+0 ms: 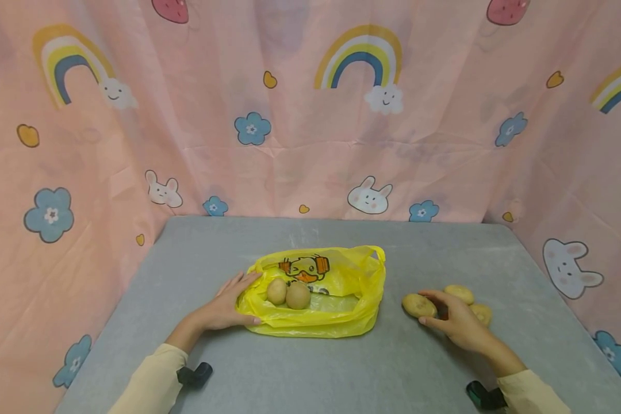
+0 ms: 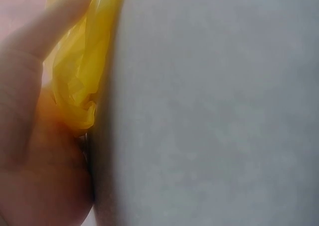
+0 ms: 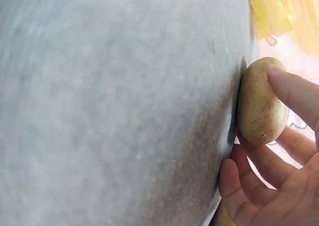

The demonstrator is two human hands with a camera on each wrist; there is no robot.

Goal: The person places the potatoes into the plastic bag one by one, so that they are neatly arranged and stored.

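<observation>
A yellow plastic bag (image 1: 315,330) with a duck print lies on the table, its mouth facing up. Inside show two round brown things (image 1: 298,295) that look like potatoes. My left hand (image 1: 222,307) rests against the bag's left end, fingers extended along the back rim and thumb at the front. The left wrist view has the thumb (image 2: 50,29) over the crumpled yellow plastic (image 2: 79,86). To the right of the bag, my right hand (image 1: 457,322) pinches a potato (image 1: 418,306) between thumb and fingers. In the right wrist view that potato (image 3: 262,101) sits close to the tabletop.
Two more potatoes (image 1: 459,294) lie just behind and beside my right hand. The grey table (image 1: 310,374) extends around the bag. Pink printed cloth (image 1: 300,161) hangs along its back and sides. A black wrist device (image 1: 194,375) is on each arm.
</observation>
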